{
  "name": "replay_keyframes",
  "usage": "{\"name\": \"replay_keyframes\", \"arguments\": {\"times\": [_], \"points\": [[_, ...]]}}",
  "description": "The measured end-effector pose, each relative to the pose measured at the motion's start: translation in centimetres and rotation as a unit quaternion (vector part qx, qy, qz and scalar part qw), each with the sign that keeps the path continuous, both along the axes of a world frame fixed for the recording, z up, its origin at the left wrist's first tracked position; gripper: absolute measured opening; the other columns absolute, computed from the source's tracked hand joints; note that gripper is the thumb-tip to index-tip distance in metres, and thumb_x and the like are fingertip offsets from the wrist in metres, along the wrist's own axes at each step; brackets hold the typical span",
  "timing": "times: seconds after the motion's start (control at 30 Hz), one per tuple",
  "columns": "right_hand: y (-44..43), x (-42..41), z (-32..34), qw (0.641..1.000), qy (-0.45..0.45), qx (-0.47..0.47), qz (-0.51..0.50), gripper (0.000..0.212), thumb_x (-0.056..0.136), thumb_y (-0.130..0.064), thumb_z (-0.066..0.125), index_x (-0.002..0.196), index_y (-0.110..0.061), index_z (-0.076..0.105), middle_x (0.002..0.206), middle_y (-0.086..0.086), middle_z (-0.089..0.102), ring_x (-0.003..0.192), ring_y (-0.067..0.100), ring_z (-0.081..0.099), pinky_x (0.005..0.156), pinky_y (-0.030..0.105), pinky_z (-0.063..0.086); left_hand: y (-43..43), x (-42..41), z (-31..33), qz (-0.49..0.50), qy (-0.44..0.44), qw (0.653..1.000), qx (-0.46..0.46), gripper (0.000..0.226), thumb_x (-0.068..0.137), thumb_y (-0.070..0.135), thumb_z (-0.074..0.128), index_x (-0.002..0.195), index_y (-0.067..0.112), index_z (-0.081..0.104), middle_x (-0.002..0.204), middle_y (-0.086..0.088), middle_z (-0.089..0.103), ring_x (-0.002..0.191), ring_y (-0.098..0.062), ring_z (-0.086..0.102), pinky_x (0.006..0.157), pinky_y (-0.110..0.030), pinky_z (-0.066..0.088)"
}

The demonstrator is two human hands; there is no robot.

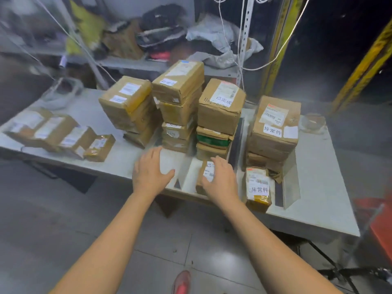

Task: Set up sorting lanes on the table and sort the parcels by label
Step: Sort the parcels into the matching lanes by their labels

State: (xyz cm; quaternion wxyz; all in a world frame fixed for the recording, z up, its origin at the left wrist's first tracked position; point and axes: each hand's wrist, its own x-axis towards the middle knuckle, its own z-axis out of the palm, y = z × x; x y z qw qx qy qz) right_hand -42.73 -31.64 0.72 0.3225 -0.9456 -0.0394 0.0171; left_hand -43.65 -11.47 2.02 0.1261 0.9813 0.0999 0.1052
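Observation:
Brown cardboard parcels with white labels stand in stacks on a grey table (318, 211). A tall stack (180, 102) and a second stack (219, 111) sit mid-table, and a third stack (273, 128) stands to the right. My right hand (220, 179) lies with fingers spread on a small labelled parcel (204, 177) at the front edge, in front of the second stack. My left hand (151, 170) hovers open over a pale lane strip (169, 164), holding nothing. Another small parcel (257, 187) lies to the right of my right hand.
A leaning stack (129, 105) stands left of centre. A row of flat parcels (59, 132) lies at the table's left end. A tape roll (314, 122) sits at the far right. Cluttered shelves (148, 39) and hanging cords are behind the table.

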Motion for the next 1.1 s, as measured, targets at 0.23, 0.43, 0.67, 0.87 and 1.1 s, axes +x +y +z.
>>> {"name": "replay_keyframes", "arguments": {"times": [0.23,0.43,0.67,0.87,1.1], "points": [[13.4,0.8,3.8,0.985,-0.058,-0.100,0.125,0.061,0.089,-0.041,0.061,0.142,-0.018,0.044,0.146,0.002,0.048,0.131,0.026,0.044,0.108,0.040,0.037,14.9,-3.5,2.2,0.058,-0.019,0.997,0.056,0.074,0.081,0.053,0.066,0.140,0.012,0.047,0.140,-0.007,0.052,0.131,-0.027,0.045,0.113,-0.041,0.031],[27.5,1.0,5.1,0.978,-0.073,-0.136,0.140,0.049,0.088,-0.042,0.060,0.129,-0.017,0.052,0.130,0.002,0.058,0.120,0.025,0.051,0.099,0.036,0.041,31.0,-5.3,3.3,0.111,-0.028,0.992,0.058,0.069,0.082,0.052,0.064,0.139,0.015,0.045,0.136,-0.002,0.052,0.130,-0.022,0.045,0.117,-0.041,0.026],[40.8,1.5,5.8,0.975,-0.050,-0.159,0.149,0.062,0.091,-0.041,0.057,0.146,-0.019,0.040,0.146,0.001,0.047,0.134,0.025,0.042,0.107,0.039,0.034,45.5,-5.1,3.8,0.128,-0.012,0.990,0.067,0.079,0.085,0.054,0.061,0.149,0.014,0.036,0.151,-0.004,0.041,0.143,-0.022,0.032,0.120,-0.038,0.018],[49.2,4.5,4.5,0.973,-0.050,-0.157,0.161,0.058,0.090,-0.039,0.057,0.144,-0.022,0.042,0.140,-0.001,0.051,0.130,0.023,0.043,0.103,0.037,0.036,54.2,-2.0,3.3,0.139,-0.022,0.988,0.065,0.076,0.084,0.051,0.064,0.144,0.011,0.043,0.145,-0.006,0.047,0.137,-0.024,0.039,0.117,-0.038,0.021],[58.5,11.5,1.5,0.980,-0.018,-0.117,0.163,0.059,0.088,-0.042,0.058,0.142,-0.022,0.044,0.141,-0.001,0.051,0.130,0.024,0.043,0.102,0.038,0.038,62.1,4.8,1.4,0.184,-0.004,0.982,0.040,0.070,0.077,0.053,0.067,0.132,0.013,0.049,0.131,-0.004,0.056,0.124,-0.023,0.049,0.105,-0.039,0.040]]}}
